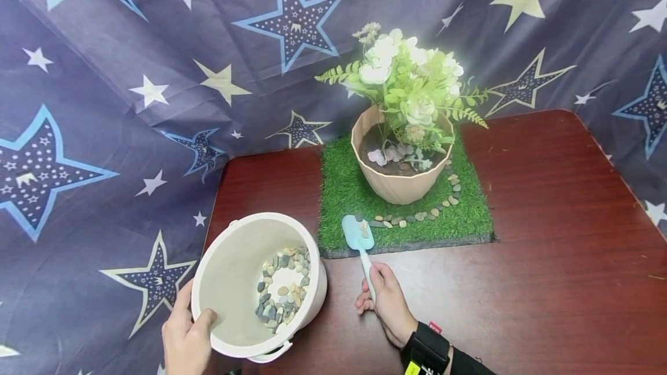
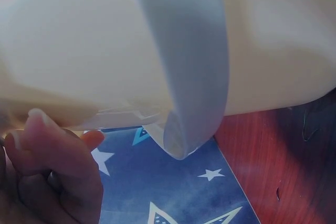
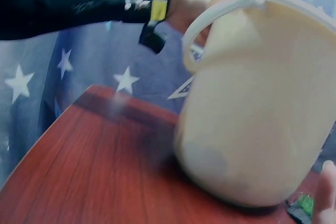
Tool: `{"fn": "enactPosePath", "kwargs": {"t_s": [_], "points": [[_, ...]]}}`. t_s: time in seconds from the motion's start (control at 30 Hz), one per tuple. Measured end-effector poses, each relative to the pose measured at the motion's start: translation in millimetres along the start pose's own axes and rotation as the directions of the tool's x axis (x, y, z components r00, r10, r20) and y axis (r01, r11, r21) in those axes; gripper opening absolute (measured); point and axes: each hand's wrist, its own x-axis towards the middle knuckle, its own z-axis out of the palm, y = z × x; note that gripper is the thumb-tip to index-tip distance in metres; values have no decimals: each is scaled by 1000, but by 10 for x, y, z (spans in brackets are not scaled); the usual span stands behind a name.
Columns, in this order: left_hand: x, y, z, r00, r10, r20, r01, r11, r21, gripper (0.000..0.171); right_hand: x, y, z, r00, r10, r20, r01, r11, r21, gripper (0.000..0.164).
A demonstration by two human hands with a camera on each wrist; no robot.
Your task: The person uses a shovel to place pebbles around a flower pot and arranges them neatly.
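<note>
My left hand (image 1: 186, 334) grips the rim of a white bucket (image 1: 229, 282), thumb inside, tilting it on the table. Pebbles (image 1: 283, 308) in grey and tan lie inside along the bottom. In the left wrist view, the bucket's handle (image 2: 197, 51) hangs across its side above my curled fingers. My right hand (image 1: 391, 305) holds a light blue toy shovel (image 1: 351, 233) by its handle. A few pebbles rest on the shovel's blade, which is over the front left of a green turf mat (image 1: 339, 190). A curved row of pebbles (image 1: 420, 216) runs from near the blade.
On the mat stands a beige ribbed pot (image 1: 396, 187) holding white flowers (image 1: 385, 57) and ferns, with the pebble row curving around its front right. The reddish wooden table (image 1: 552, 236) extends to the right. Star-patterned cloth (image 1: 130, 74) hangs behind and at the left.
</note>
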Motion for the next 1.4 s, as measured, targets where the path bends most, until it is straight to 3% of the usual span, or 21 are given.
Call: {"fn": "enactPosePath", "kwargs": {"t_s": [0.6, 1.4], "points": [[-9, 50, -4, 1000, -18, 23, 18, 1000, 6, 72, -14, -297, 288, 997, 79, 15, -80, 974, 211, 21], [0, 27, 2, 1000, -14, 10, 14, 1000, 7, 71, -12, -456, 245, 995, 103, 14, -103, 953, 286, 27]]}}
